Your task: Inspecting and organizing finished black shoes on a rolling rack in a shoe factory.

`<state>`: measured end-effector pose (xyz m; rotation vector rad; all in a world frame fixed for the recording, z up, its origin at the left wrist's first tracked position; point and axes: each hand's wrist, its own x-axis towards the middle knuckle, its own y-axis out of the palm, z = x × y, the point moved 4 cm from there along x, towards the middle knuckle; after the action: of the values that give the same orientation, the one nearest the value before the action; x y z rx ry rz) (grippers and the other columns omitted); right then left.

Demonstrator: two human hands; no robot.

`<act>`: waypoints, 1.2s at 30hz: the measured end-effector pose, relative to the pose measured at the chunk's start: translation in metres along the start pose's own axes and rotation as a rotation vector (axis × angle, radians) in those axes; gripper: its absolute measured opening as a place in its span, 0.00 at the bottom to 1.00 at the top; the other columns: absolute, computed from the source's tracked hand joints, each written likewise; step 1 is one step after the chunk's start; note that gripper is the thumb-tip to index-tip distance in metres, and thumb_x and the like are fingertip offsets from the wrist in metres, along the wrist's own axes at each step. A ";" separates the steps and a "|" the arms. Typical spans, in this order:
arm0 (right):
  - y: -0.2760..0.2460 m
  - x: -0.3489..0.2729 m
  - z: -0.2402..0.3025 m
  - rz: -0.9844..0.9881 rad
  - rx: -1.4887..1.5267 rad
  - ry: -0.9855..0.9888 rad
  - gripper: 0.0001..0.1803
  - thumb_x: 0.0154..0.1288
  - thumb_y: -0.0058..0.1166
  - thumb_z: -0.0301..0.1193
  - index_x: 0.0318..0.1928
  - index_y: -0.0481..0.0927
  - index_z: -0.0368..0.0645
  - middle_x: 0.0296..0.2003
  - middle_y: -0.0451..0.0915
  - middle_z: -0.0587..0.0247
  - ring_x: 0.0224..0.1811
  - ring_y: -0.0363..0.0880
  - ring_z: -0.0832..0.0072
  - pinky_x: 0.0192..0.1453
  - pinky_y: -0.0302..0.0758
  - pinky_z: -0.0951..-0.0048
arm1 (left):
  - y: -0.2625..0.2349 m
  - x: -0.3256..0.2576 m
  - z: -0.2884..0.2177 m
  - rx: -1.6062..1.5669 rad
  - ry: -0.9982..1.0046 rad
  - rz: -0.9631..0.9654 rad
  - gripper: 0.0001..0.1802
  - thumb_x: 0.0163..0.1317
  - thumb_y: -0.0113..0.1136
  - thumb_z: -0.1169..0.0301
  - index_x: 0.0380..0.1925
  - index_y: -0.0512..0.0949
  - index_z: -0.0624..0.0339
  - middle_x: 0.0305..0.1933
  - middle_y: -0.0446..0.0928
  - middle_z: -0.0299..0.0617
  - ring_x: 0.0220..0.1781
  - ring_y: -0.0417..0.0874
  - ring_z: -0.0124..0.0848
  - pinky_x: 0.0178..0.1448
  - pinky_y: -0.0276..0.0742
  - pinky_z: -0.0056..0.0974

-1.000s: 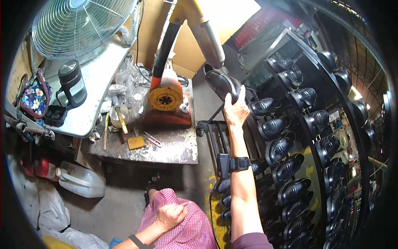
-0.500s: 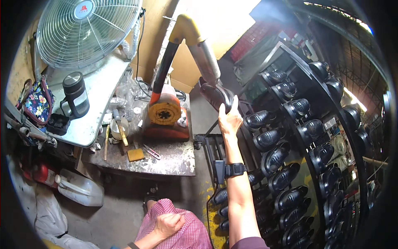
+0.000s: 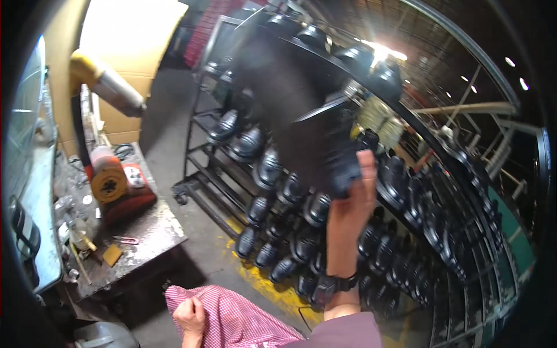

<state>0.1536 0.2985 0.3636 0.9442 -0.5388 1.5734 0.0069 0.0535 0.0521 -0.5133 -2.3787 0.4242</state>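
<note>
We're holding a black shoe [image 3: 290, 116] before the rack [image 3: 216, 198], right hand [image 3: 357, 191] clasping its near end, left hand [image 3: 190, 316] resting fisted on our apron [image 3: 229, 316], scuffed worktable [image 3: 165, 227] standing left, yellow paint [image 3: 278, 293] marking grey floor [image 3: 165, 116]

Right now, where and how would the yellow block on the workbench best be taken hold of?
Probably by two opposite edges of the yellow block, pinched from above and the near side with the left hand; the right hand holds a blurred dark shoe. The block lies flat, a small pink tool beyond it and a thin stick to its left; its near side looks clear.
</note>
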 end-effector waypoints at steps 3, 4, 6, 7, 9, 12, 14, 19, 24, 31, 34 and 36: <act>-0.052 0.059 0.075 -0.180 0.060 -0.171 0.33 0.64 0.50 0.38 0.64 0.54 0.39 0.51 0.68 0.48 0.41 0.78 0.58 0.35 0.83 0.67 | 0.006 -0.002 -0.008 -0.032 0.020 0.056 0.13 0.54 0.53 0.78 0.12 0.64 0.63 0.12 0.63 0.48 0.14 0.66 0.42 0.20 0.60 0.43; -0.058 0.073 0.093 -0.253 0.066 -0.232 0.32 0.64 0.51 0.36 0.64 0.54 0.40 0.51 0.69 0.48 0.32 0.80 0.59 0.34 0.83 0.69 | 0.007 -0.003 -0.010 -0.042 0.026 0.058 0.13 0.54 0.53 0.78 0.13 0.64 0.63 0.13 0.63 0.48 0.14 0.66 0.43 0.20 0.60 0.43; -0.089 0.108 0.107 -0.402 -0.126 -0.417 0.31 0.64 0.52 0.36 0.64 0.56 0.43 0.46 0.73 0.45 0.29 0.81 0.59 0.29 0.83 0.73 | 0.008 -0.006 -0.011 -0.033 0.022 0.059 0.14 0.54 0.53 0.77 0.13 0.64 0.64 0.13 0.64 0.48 0.14 0.66 0.43 0.20 0.60 0.43; -0.103 0.128 0.115 -0.485 -0.233 -0.426 0.30 0.64 0.53 0.36 0.62 0.58 0.41 0.42 0.75 0.43 0.25 0.81 0.60 0.25 0.82 0.73 | 0.011 -0.007 -0.014 -0.067 0.020 0.067 0.14 0.55 0.53 0.77 0.13 0.64 0.64 0.13 0.64 0.49 0.14 0.67 0.43 0.20 0.60 0.43; -0.118 0.169 0.107 -0.459 -0.435 -0.252 0.28 0.63 0.53 0.38 0.54 0.61 0.30 0.35 0.78 0.44 0.22 0.82 0.62 0.23 0.81 0.73 | 0.012 -0.011 -0.011 -0.064 0.026 0.065 0.13 0.55 0.53 0.77 0.13 0.64 0.64 0.13 0.64 0.49 0.14 0.67 0.43 0.21 0.60 0.43; -0.132 0.206 0.079 -0.126 -0.386 0.194 0.27 0.64 0.50 0.43 0.46 0.65 0.27 0.28 0.79 0.43 0.20 0.81 0.63 0.19 0.79 0.74 | 0.012 -0.012 -0.011 -0.060 0.052 0.063 0.13 0.56 0.52 0.77 0.14 0.64 0.65 0.14 0.63 0.50 0.14 0.67 0.44 0.20 0.60 0.43; -0.135 0.203 0.078 -0.060 -0.240 0.293 0.25 0.64 0.49 0.45 0.46 0.66 0.32 0.26 0.80 0.43 0.17 0.80 0.65 0.16 0.77 0.75 | 0.011 -0.013 -0.008 -0.052 0.031 0.051 0.14 0.56 0.52 0.76 0.14 0.64 0.65 0.13 0.63 0.50 0.14 0.66 0.43 0.20 0.60 0.43; -0.193 0.171 0.128 -0.604 -0.502 -0.092 0.31 0.57 0.57 0.51 0.52 0.65 0.44 0.20 0.78 0.53 0.13 0.75 0.75 0.11 0.69 0.81 | 0.009 -0.016 -0.007 -0.023 0.004 0.028 0.14 0.57 0.52 0.76 0.14 0.64 0.65 0.13 0.63 0.50 0.13 0.66 0.43 0.20 0.60 0.43; -0.248 0.169 0.130 -0.643 -0.638 0.234 0.42 0.52 0.49 0.66 0.51 0.69 0.39 0.21 0.78 0.55 0.16 0.77 0.74 0.15 0.71 0.80 | 0.013 -0.018 -0.008 -0.003 0.037 0.044 0.15 0.58 0.52 0.74 0.14 0.63 0.65 0.13 0.62 0.50 0.13 0.65 0.43 0.20 0.59 0.43; -0.223 0.174 0.115 -0.633 -0.175 -0.059 0.25 0.60 0.50 0.44 0.46 0.66 0.35 0.31 0.79 0.47 0.26 0.82 0.60 0.21 0.78 0.70 | 0.011 -0.017 -0.013 -0.002 0.017 0.048 0.15 0.58 0.52 0.75 0.14 0.64 0.64 0.13 0.62 0.50 0.14 0.65 0.44 0.20 0.60 0.43; -0.194 0.129 0.100 -0.516 -0.032 -0.073 0.29 0.62 0.39 0.46 0.44 0.73 0.28 0.38 0.80 0.42 0.35 0.83 0.62 0.35 0.81 0.69 | 0.008 -0.013 -0.015 -0.010 0.005 0.027 0.15 0.55 0.54 0.75 0.13 0.64 0.62 0.13 0.64 0.50 0.14 0.68 0.44 0.20 0.62 0.43; -0.167 0.095 0.081 -0.281 0.072 -0.051 0.31 0.65 0.37 0.48 0.52 0.70 0.30 0.47 0.76 0.43 0.47 0.78 0.58 0.41 0.81 0.66 | 0.009 -0.013 -0.012 0.010 -0.022 0.070 0.14 0.53 0.55 0.75 0.12 0.66 0.61 0.13 0.66 0.49 0.15 0.69 0.43 0.21 0.63 0.43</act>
<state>0.3352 0.3302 0.4600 1.0679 -0.3687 1.3256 0.0262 0.0578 0.0501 -0.5922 -2.3841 0.4750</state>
